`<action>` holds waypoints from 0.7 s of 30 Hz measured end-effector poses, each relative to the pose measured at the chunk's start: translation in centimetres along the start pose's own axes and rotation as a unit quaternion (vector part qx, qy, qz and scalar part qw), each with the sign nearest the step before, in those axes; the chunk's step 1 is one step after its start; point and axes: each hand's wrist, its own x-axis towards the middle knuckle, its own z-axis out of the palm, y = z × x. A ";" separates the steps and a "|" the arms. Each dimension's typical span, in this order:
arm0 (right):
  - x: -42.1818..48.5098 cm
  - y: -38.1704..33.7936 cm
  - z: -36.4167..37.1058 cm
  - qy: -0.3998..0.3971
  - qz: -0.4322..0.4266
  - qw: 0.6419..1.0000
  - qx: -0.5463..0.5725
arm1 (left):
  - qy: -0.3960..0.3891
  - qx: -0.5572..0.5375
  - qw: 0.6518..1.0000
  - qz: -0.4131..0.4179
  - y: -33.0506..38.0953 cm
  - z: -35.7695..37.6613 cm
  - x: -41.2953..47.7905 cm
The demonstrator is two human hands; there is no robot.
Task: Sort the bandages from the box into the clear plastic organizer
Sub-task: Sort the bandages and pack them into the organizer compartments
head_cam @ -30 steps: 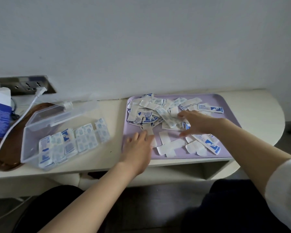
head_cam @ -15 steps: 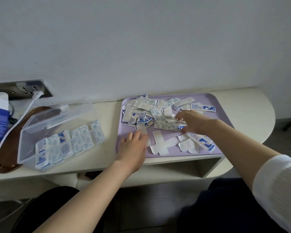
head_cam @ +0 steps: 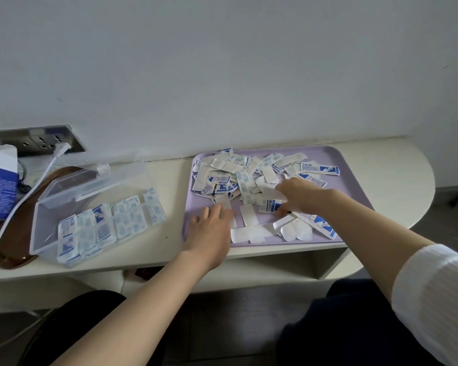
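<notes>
Judging by the layout, partly done at best. Filed already in the clear plastic organizer, at 9 o'clock on the counter with lid thrown back: several rows of wrapped bandages packed into the compartments. Left to sort: the far larger heap of bandages, spread loose over the lilac tray at 12 o'clock, some in blue-and-white wrappers, some plain white near the tray's 6 o'clock edge.

Resting flat on the tray's 7 o'clock corner, the left hand, fingers straight and relaxed, grasping nothing. Reaching into the heap from 4 o'clock, the right hand, fingers curled down onto a blue-printed wrapper; impossible to tell whether pinched or merely touched.

Standing open at 9 o'clock beyond the organizer, the blue-and-white box, inside hidden from view.

Readable writing: almost none. Blue characters on a long wrapper at the tray's 1 o'clock, too small to make out; fine white print on the box's blue panel, likewise illegible. No brand name discernible.
</notes>
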 end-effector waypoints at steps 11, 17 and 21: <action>-0.6 -3.5 -0.8 0.109 -0.070 0.992 -0.006 | 0.066 -0.211 0.974 -0.058 1.0 -2.3 1.5; -0.4 -5.0 -0.4 0.123 -0.119 0.985 0.000 | 0.115 -0.415 0.897 -0.104 1.8 -3.7 2.3; -0.7 -5.5 -0.5 0.124 -0.111 0.986 0.013 | 0.131 -0.435 0.881 -0.133 1.3 -4.1 2.4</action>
